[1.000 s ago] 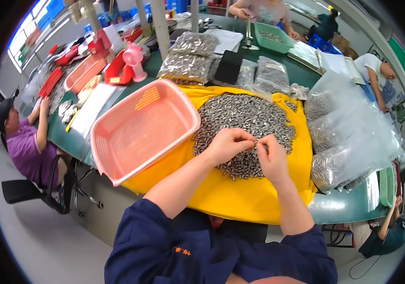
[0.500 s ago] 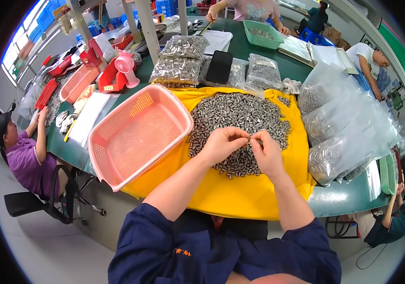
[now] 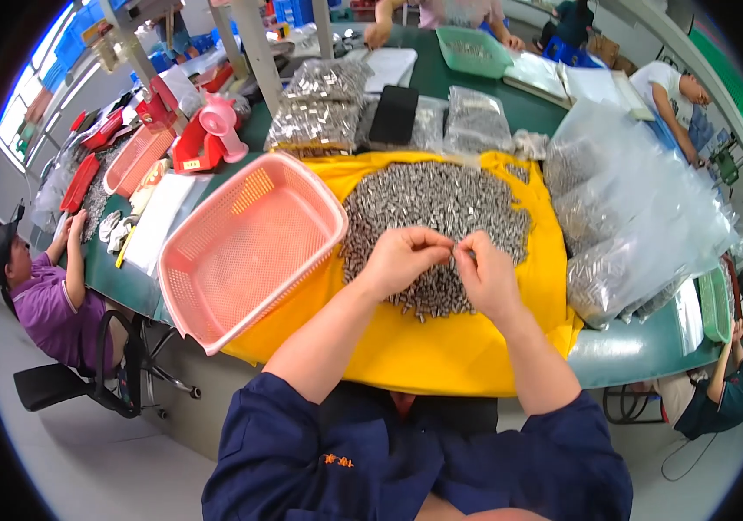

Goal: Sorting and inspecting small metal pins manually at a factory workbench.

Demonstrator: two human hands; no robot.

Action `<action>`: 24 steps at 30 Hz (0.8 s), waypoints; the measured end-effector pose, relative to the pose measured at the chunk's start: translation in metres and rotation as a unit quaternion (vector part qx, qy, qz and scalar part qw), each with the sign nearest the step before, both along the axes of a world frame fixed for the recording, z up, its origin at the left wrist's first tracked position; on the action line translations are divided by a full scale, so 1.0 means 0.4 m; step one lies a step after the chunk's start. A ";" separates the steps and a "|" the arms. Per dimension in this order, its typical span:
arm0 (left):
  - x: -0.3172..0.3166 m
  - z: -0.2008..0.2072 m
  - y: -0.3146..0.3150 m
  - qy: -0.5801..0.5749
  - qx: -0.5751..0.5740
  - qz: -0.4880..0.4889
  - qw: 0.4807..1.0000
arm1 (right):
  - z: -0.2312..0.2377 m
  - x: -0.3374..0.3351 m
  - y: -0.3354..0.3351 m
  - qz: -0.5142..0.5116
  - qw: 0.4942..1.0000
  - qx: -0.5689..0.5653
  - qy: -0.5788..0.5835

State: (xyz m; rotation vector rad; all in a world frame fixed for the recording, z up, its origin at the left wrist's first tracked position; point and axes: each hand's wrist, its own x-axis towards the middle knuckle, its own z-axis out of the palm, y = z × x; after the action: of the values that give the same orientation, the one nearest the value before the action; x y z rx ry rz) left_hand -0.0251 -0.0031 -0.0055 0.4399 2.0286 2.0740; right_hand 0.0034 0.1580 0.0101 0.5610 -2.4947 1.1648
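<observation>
A broad heap of small silvery metal cylinders (image 3: 428, 200) lies on a yellow cloth (image 3: 423, 360) in front of me. Over the near part of the heap, my left hand (image 3: 410, 259) and my right hand (image 3: 486, 273) meet fingertip to fingertip. Thumb and forefinger of each hand are pinched together. Whatever sits between them is too small and covered to make out. To the left of the heap, a pink perforated plastic basket (image 3: 254, 247) rests tilted on the cloth, with nothing in it.
Bags of metal parts (image 3: 319, 108) stand behind the heap, beside a black phone (image 3: 394, 115). More clear bags (image 3: 597, 234) crowd the right side. A pink fan (image 3: 222, 126) and a green basket (image 3: 474, 52) stand farther off. Several people work around the green table.
Both hands stay pinched together over the heap, the fingers shifting slightly. The whole view has moved a little; the basket and bags keep their places on the table.
</observation>
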 end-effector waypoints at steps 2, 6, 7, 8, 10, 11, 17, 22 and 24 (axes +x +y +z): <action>-0.004 -0.003 0.001 0.002 -0.001 0.015 1.000 | 0.005 0.001 -0.005 -0.006 1.000 -0.010 -0.016; -0.021 0.018 0.004 0.018 0.026 0.016 0.999 | 0.015 -0.020 0.000 0.011 0.994 -0.089 -0.061; -0.021 0.014 0.003 0.003 0.037 0.011 0.999 | 0.014 -0.023 -0.003 0.018 0.993 -0.105 -0.058; -0.018 0.010 0.003 -0.011 0.048 0.006 0.999 | 0.009 -0.020 -0.001 0.026 0.992 -0.109 -0.052; -0.013 0.011 0.005 0.025 0.005 0.014 1.000 | 0.011 -0.019 0.005 0.015 0.993 -0.090 -0.076; -0.011 0.013 0.009 0.051 -0.015 0.024 0.998 | 0.013 -0.019 0.005 0.008 0.996 -0.071 -0.061; 0.004 0.017 0.005 0.309 -0.191 0.059 0.930 | -0.003 -0.013 0.000 -0.002 0.999 0.037 0.010; -0.008 0.026 0.003 0.230 -0.183 0.113 0.949 | 0.018 -0.012 0.017 -0.015 0.998 -0.036 -0.042; -0.011 0.021 -0.003 0.178 -0.151 0.103 0.967 | 0.027 -0.008 0.015 -0.016 0.995 -0.064 -0.074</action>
State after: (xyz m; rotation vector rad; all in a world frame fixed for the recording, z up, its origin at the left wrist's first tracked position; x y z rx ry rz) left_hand -0.0295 -0.0045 0.0030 0.6005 2.6520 1.8454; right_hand 0.0000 0.1639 0.0208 0.4119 -2.5164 1.3884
